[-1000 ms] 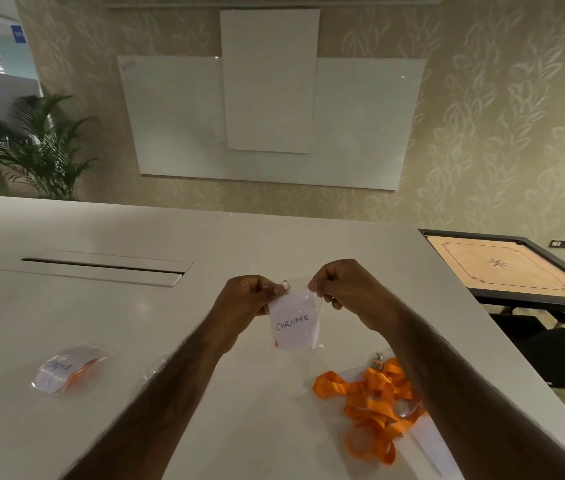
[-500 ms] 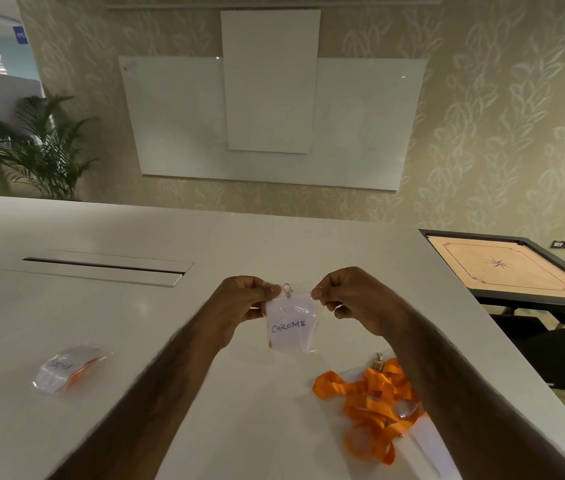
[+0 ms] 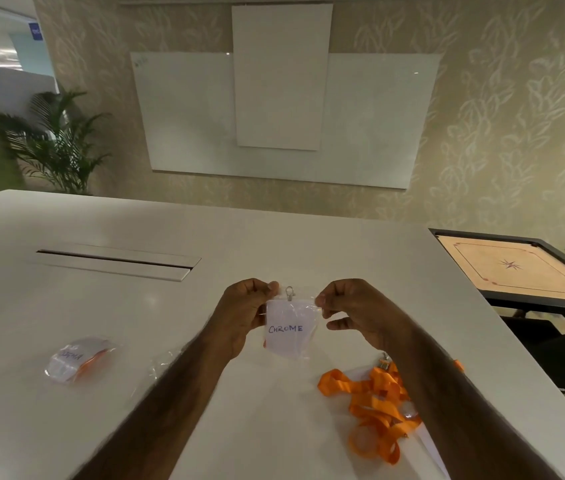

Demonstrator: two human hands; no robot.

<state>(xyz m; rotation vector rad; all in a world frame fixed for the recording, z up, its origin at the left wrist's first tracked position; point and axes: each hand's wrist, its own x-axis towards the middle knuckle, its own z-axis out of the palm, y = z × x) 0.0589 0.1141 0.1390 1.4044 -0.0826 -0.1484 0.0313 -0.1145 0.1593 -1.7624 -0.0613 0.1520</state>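
**Above the white table [image 3: 274, 233], a clear badge pouch [image 3: 291, 344] is held by its two top corners**

The pouch is kept upright over the near middle of the table, facing the camera. A white card is seen inside it, hand-lettered "CHROME" in blue. A small metal clip [image 3: 289, 293] is fixed at the middle of its top edge, between the two hands.

The top left corner is pinched by the left hand [image 3: 244, 313], with the remaining fingers curled behind the pouch's edge. The top right corner is pinched between thumb and forefinger of the right hand [image 3: 360, 311], and the lower fingers are held loosely curled beside the pouch. The hands are set apart by the pouch's width.

A heap of orange lanyards [image 3: 374, 407] is spread on the table near the right forearm. A second pouch [image 3: 75, 358], with a lettered card and something orange in it, is laid well to the left. A crumpled clear sleeve [image 3: 165, 363] is seen beside the left forearm. A long cable slot [image 3: 114, 259] is set into the tabletop farther back, and a carrom board [image 3: 516, 268] is placed beyond the table's right edge.
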